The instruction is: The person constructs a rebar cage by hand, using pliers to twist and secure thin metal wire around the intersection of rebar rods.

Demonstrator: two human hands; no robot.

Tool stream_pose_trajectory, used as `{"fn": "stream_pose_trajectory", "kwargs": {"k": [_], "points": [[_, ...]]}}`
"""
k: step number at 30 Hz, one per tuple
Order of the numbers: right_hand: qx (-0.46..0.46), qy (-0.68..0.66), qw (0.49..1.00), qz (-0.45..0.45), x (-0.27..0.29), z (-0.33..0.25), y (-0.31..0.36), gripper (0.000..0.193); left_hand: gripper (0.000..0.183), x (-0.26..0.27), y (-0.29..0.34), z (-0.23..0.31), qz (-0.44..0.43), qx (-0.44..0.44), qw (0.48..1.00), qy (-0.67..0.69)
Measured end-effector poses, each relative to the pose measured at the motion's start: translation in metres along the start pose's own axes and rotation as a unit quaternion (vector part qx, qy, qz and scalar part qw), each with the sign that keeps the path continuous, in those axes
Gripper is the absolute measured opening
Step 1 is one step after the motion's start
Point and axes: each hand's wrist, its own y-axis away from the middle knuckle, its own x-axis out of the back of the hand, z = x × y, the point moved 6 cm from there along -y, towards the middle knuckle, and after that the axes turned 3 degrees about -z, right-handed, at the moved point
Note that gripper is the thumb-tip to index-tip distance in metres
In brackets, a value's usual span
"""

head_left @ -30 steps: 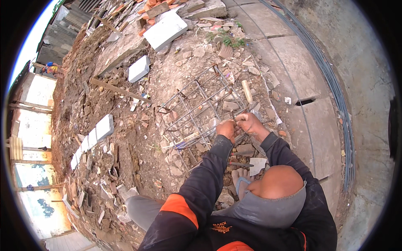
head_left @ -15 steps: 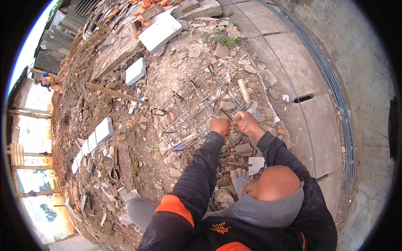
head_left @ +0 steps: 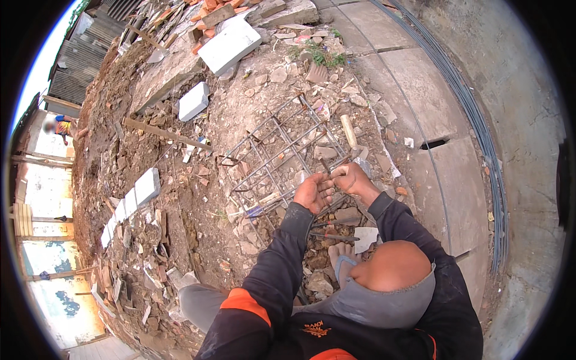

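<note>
A cage of steel rebar [head_left: 267, 151], square stirrups on long bars, lies on the rubble in front of me. My left hand [head_left: 314, 192] is at its near end, palm turned up, fingers loosely bent and apart. Right beside it, my right hand [head_left: 355, 181] is closed in a pinch against the cage's near right corner; what it pinches is too small to make out. Below the hands, near my sandalled foot [head_left: 343, 255], lie two thin dark rods [head_left: 327, 235]. A pale wooden stick [head_left: 348, 131] rests beyond my right hand.
White blocks [head_left: 231, 48] lie at the far left, with more white blocks [head_left: 141, 189] in a row on my left. A wooden stake [head_left: 168, 134] lies across the soil. Concrete slabs [head_left: 414, 90], bundled steel bars [head_left: 480, 132] and a wall [head_left: 528, 120] run along my right. A person [head_left: 63, 127] is far left.
My left hand has moved slightly down and left, turning from a closed fist to palm up with loosened fingers. The right hand stays pinched at the corner. The far person has shifted.
</note>
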Motion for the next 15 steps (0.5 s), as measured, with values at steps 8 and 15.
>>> {"fn": "stream_pose_trajectory", "kwargs": {"k": [8, 15], "points": [[-0.104, -0.019, 0.994, -0.027, -0.004, 0.007, -0.003, 0.028, 0.009, 0.009, -0.021, -0.001, 0.065, -0.031, 0.997, -0.041], [-0.063, -0.035, 0.997, -0.006, -0.001, 0.006, 0.003, 0.032, 0.020, 0.008, -0.018, -0.003, 0.056, -0.016, 0.997, -0.060]]}}
